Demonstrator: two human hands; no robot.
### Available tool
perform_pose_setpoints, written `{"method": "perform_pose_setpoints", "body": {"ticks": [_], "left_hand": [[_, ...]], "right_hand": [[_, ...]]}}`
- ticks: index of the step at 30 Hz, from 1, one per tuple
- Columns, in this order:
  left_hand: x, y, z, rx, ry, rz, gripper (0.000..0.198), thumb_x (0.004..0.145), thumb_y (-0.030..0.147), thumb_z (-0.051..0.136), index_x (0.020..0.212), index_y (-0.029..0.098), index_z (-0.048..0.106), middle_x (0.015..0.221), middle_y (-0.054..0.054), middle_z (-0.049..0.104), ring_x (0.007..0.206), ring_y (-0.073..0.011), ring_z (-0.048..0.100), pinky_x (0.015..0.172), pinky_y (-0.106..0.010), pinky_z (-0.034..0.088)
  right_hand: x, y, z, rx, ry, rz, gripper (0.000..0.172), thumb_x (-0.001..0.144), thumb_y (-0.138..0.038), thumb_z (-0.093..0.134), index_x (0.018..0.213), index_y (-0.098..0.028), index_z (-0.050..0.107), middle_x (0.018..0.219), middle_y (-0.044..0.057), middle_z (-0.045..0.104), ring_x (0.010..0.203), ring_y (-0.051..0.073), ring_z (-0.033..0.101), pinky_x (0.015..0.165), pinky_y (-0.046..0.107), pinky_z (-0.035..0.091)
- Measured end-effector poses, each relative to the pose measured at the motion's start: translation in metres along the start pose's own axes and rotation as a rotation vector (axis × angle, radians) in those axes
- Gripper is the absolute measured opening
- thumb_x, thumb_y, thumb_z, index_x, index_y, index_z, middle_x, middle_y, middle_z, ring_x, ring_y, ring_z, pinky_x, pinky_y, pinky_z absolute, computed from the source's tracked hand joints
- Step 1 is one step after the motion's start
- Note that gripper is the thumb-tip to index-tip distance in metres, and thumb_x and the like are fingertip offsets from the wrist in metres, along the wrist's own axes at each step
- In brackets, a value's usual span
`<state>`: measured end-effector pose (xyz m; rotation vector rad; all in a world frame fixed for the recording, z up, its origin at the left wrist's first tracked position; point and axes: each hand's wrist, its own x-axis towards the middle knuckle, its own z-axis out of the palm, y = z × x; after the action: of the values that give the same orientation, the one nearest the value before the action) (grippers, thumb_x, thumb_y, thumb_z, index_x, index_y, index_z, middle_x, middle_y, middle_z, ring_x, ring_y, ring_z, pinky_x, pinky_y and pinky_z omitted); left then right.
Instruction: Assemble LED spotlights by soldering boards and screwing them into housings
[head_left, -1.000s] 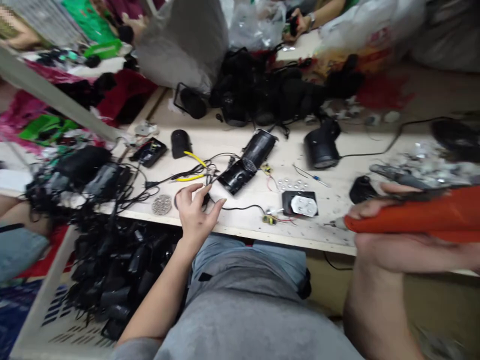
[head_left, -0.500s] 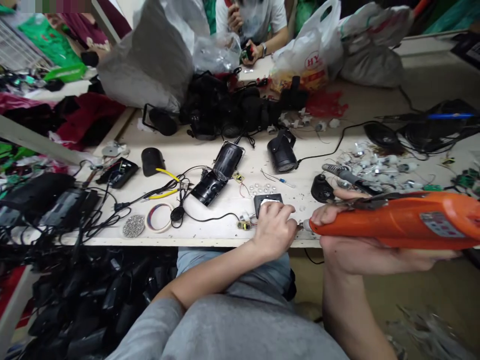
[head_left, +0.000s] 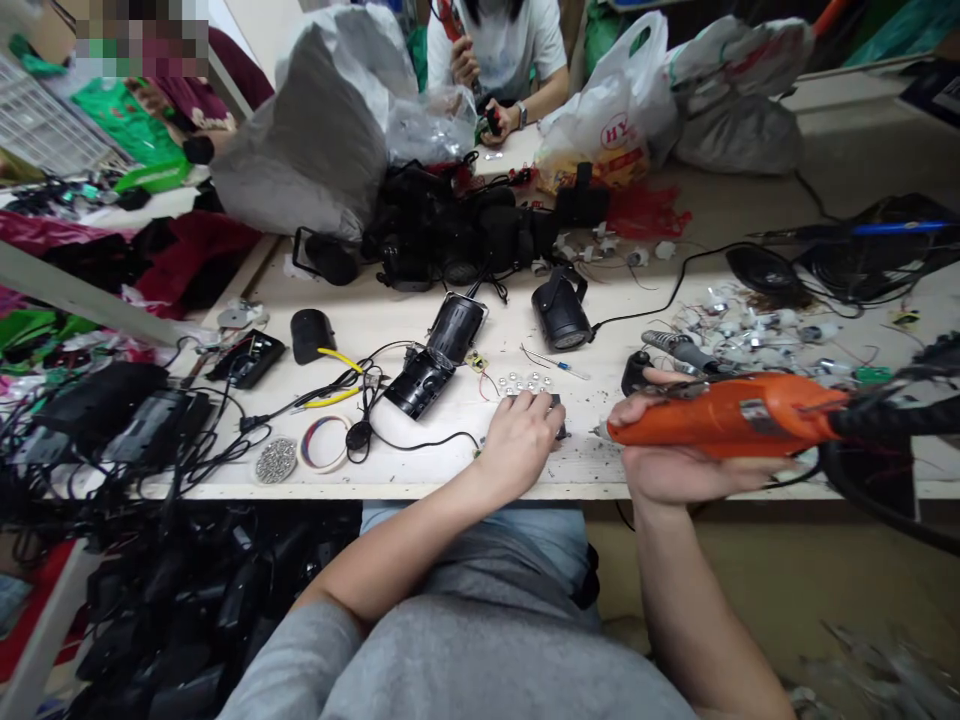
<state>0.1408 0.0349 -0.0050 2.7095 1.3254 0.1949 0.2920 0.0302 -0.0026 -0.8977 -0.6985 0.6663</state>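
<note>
My left hand (head_left: pixel 519 440) rests fingers-down over a small black square plate (head_left: pixel 556 408) near the table's front edge, covering most of it. My right hand (head_left: pixel 675 470) is wrapped round an orange electric screwdriver (head_left: pixel 727 418), held level with its tip pointing left, close to the left hand. Several small round lenses (head_left: pixel 525 380) lie just beyond the left hand. A black cylindrical lamp housing (head_left: pixel 439 352) lies opened to the left, with wires trailing from it.
Yellow-handled pliers (head_left: pixel 334 378), a tape ring (head_left: pixel 322 442) and a round metal disc (head_left: pixel 274 461) lie at the left. A black spotlight (head_left: pixel 561 312) and a pile of black lamps (head_left: pixel 457 225) sit further back. A person in a white shirt (head_left: pixel 501 55) works across the table.
My left hand moved right from the cable by the lamp housing to the black square plate. The orange screwdriver came in from the right toward it, and the view tilted up.
</note>
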Motion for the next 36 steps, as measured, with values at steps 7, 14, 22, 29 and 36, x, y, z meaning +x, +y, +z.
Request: {"method": "perform_pose_setpoints", "body": {"ticks": [7,14,22,29,36], "left_hand": [[-0.038,-0.032,-0.005,-0.122,0.030,0.057,0.043,0.092,0.013,0.060,0.134,0.017,0.055,0.134,-0.012,0.060,0.115,-0.0248,0.057,0.097,-0.037,0.050],[-0.065,-0.059,-0.020,-0.376,0.208,-0.134,0.030,0.093,0.031,0.065,0.122,0.022,0.065,0.104,-0.008,0.068,0.094,-0.0236,0.062,0.082,-0.038,0.055],[-0.048,-0.047,0.008,-1.067,0.176,-0.380,0.024,0.086,0.032,0.071,0.106,0.022,0.061,0.081,0.000,0.070,0.068,-0.0149,0.066,0.062,-0.028,0.054],[-0.047,-0.058,0.012,-0.556,0.278,-0.148,0.024,0.093,0.029,0.065,0.115,0.020,0.065,0.111,-0.009,0.069,0.104,-0.0240,0.061,0.093,-0.040,0.050],[-0.038,-0.058,-0.001,-0.543,0.118,-0.048,0.035,0.094,0.036,0.063,0.128,0.024,0.063,0.120,-0.008,0.068,0.111,-0.0258,0.059,0.099,-0.042,0.047]], "right_hand": [[-0.020,0.018,0.040,0.074,-0.108,0.035,0.083,0.076,-0.092,0.025,0.085,-0.025,0.073,0.053,0.001,0.053,0.041,0.017,0.045,0.036,0.029,0.036],[-0.030,0.017,0.042,0.050,-0.172,0.131,0.091,0.068,-0.098,0.023,0.086,-0.026,0.075,0.050,0.001,0.051,0.039,0.018,0.044,0.036,0.030,0.035],[-0.022,0.005,0.042,0.004,-0.132,0.064,0.093,0.071,-0.098,0.017,0.084,-0.025,0.074,0.048,0.000,0.050,0.037,0.018,0.048,0.033,0.029,0.034],[-0.025,0.004,0.039,-0.024,-0.123,0.130,0.093,0.069,-0.100,0.022,0.084,-0.025,0.075,0.050,0.002,0.052,0.039,0.019,0.049,0.035,0.031,0.037],[-0.022,0.009,0.040,-0.035,-0.117,0.140,0.098,0.070,-0.099,0.014,0.083,-0.024,0.075,0.049,0.001,0.050,0.039,0.019,0.048,0.035,0.032,0.037]]}}
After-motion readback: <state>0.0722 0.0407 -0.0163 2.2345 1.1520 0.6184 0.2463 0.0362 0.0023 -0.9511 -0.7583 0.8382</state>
